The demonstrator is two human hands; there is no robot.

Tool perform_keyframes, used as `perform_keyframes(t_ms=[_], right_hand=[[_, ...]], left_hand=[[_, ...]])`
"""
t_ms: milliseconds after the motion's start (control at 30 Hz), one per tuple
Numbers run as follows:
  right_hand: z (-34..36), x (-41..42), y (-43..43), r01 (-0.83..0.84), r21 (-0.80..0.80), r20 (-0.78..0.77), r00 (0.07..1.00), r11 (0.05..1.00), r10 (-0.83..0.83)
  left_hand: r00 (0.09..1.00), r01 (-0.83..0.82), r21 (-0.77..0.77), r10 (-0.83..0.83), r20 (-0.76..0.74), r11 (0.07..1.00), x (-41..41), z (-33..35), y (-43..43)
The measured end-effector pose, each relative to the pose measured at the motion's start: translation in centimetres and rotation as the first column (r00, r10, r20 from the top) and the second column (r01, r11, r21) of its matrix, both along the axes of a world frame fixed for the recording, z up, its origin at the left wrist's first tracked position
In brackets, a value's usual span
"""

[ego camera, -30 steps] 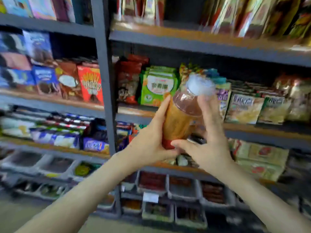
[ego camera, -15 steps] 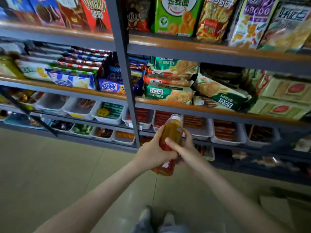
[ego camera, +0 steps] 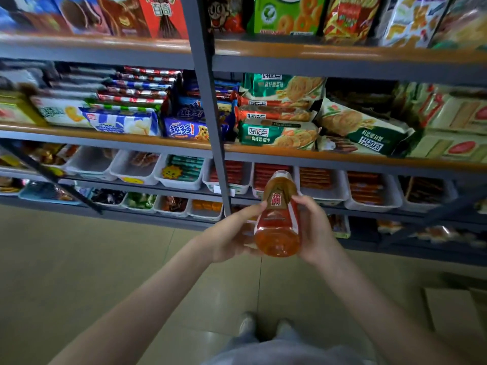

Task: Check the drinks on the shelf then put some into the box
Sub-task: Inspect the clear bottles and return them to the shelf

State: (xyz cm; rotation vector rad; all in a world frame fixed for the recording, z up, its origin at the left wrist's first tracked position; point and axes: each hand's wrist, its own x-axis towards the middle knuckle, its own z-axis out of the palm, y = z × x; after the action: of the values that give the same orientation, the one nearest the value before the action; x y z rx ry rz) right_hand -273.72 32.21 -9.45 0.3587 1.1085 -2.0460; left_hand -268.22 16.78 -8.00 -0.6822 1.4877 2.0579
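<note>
– Okay, containers first, left to right?
– Upper row of the lower shelf [ego camera: 342, 164]: the leftmost white tray [ego camera: 89, 176] is too blurred to tell its contents. The third tray [ego camera: 179, 185] holds green packs [ego camera: 185, 167] with a yellow price tag [ego camera: 171, 172] at its front. Right of the grey post [ego camera: 210, 114], the trays hold flat red-orange packs [ego camera: 365, 188].
– And the row under that?
– The blue tray [ego camera: 39, 198] far left has mixed wrappers, blurred. Then come small trays with dark sweets [ego camera: 108, 196], green sweets [ego camera: 139, 200] and orange pieces [ego camera: 207, 206].
– Where's the drink?
– The bottle [ego camera: 278, 222] has amber liquid and a red label. It's in the air in front of the lower shelf, just right of the post. It's tilted, with the base toward the camera and the top toward the trays.
– What are the hands doing?
– Both grasp it. The left hand [ego camera: 232, 238] has its thumb on the label's left edge and its fingers wrapped underneath. The right hand [ego camera: 316, 233] is curled round the right side, fingertips at the label's edge.
– Is the box in view?
– There's brown cardboard [ego camera: 448, 309] on the floor [ego camera: 79, 272] at far right, well apart from the bottle. It's blurred, so I can't tell whether it's the box.
</note>
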Motion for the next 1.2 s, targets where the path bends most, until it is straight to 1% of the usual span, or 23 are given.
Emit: perform_keyframes(t_ms=[67, 100, 167, 267, 333, 400, 467, 533, 567, 600, 633, 667, 733, 767, 800, 833, 867, 900, 933, 967, 1033, 1133, 1200], right_hand=[[0.0, 0.2, -0.4, -0.017, -0.009, -0.003, 1.000, 1.000, 0.017], [0.0, 0.3, -0.4, -0.037, -0.005, -0.004, 0.999, 0.999, 0.037], [-0.1, 0.4, -0.3, -0.105, 0.040, -0.028, 0.994, 0.994, 0.106], [-0.5, 0.4, -0.1, -0.187, 0.240, -0.138, 0.965, 0.953, 0.224], [-0.3, 0.3, 0.0, -0.194, 0.372, -0.188, 0.942, 0.908, 0.278], [0.0, 0.2, -0.2, -0.226, 0.443, -0.214, 0.913, 0.867, 0.348], [0.2, 0.4, -0.5, -0.239, 0.475, -0.236, 0.893, 0.847, 0.384], [0.5, 0.6, -1.1, -0.192, 0.491, -0.282, 0.888, 0.850, 0.364], [0.4, 0.5, -1.3, -0.152, 0.488, -0.308, 0.891, 0.859, 0.332], [0.6, 0.5, -1.3, -0.114, 0.475, -0.328, 0.897, 0.873, 0.296], [0.8, 0.3, -1.3, -0.088, 0.449, -0.348, 0.899, 0.889, 0.265], [1.1, 0.2, -1.1, -0.078, 0.409, -0.368, 0.897, 0.909, 0.243], [1.4, -0.2, -0.5, -0.060, 0.288, -0.390, 0.904, 0.956, 0.174], [1.5, -0.3, -0.3, -0.047, 0.202, -0.377, 0.918, 0.978, 0.122], [1.6, -0.2, -0.2, -0.037, 0.114, -0.350, 0.934, 0.993, 0.075], [1.6, -0.2, -0.2, -0.039, 0.035, -0.332, 0.942, 0.999, 0.049], [1.7, -0.1, -0.2, -0.061, -0.031, -0.335, 0.941, 0.998, 0.047], [1.7, 0.0, -0.3, -0.096, -0.077, -0.363, 0.930, 0.992, 0.062], [1.8, 0.0, -0.4, -0.135, -0.093, -0.395, 0.915, 0.986, 0.088], [1.9, 0.0, -0.4, -0.159, -0.078, -0.417, 0.902, 0.984, 0.113], [2.3, -0.2, -0.4, -0.169, -0.012, -0.419, 0.896, 0.985, 0.149], [2.6, -0.7, 0.2, -0.119, 0.151, -0.466, 0.867, 0.981, 0.177], [3.0, -0.8, 0.5, -0.083, 0.303, -0.507, 0.829, 0.949, 0.235]], left_hand=[[0.999, 0.005, 0.131, -0.009, 0.035, 0.991, -0.1, 0.0, -0.2], [0.999, 0.030, 0.154, -0.034, 0.025, 0.988, -0.1, -0.1, -0.3], [0.995, 0.100, 0.128, -0.099, -0.014, 0.987, -0.2, -0.2, -0.5], [0.984, 0.163, -0.024, -0.164, -0.067, 0.986, -0.7, -0.5, -1.0], [0.979, 0.166, -0.179, -0.185, -0.091, 0.970, -0.9, -0.8, -1.0], [0.965, 0.162, -0.346, -0.221, -0.140, 0.924, -0.9, -1.1, -1.0], [0.932, 0.143, -0.553, -0.300, -0.204, 0.821, -0.6, -1.3, -0.8], [0.881, 0.103, -0.774, -0.418, -0.221, 0.625, -0.1, -1.5, -0.6], [0.856, 0.052, -0.838, -0.456, -0.243, 0.544, 0.1, -1.3, -0.4], [0.835, 0.006, -0.860, -0.476, -0.276, 0.511, 0.3, -1.3, -0.5], [0.818, -0.026, -0.838, -0.470, -0.330, 0.544, 0.5, -1.1, -0.6], [0.807, -0.044, -0.770, -0.432, -0.403, 0.637, 0.5, -0.7, -1.0], [0.827, -0.022, -0.528, -0.281, -0.487, 0.849, 0.2, -0.2, -2.3], [0.857, 0.015, -0.392, -0.214, -0.469, 0.920, 0.1, 0.1, -2.8], [0.892, 0.071, -0.252, -0.174, -0.416, 0.965, 0.1, 0.3, -3.1], [0.922, 0.146, -0.106, -0.174, -0.346, 0.984, -0.1, 0.4, -3.2], [0.936, 0.212, 0.034, -0.193, -0.293, 0.977, -0.1, 0.5, -3.2], [0.932, 0.273, 0.129, -0.229, -0.283, 0.953, -0.2, 0.5, -3.0], [0.919, 0.323, 0.177, -0.263, -0.294, 0.930, -0.3, 0.5, -2.8], [0.904, 0.356, 0.151, -0.299, -0.306, 0.922, -0.4, 0.3, -2.6], [0.882, 0.366, 0.018, -0.341, -0.324, 0.930, -0.3, 0.6, -2.0], [0.892, 0.243, -0.180, -0.292, -0.344, 0.953, -0.6, 1.0, -1.3], [0.878, 0.142, -0.361, -0.286, -0.384, 0.922, -0.9, 0.6, -1.0]])
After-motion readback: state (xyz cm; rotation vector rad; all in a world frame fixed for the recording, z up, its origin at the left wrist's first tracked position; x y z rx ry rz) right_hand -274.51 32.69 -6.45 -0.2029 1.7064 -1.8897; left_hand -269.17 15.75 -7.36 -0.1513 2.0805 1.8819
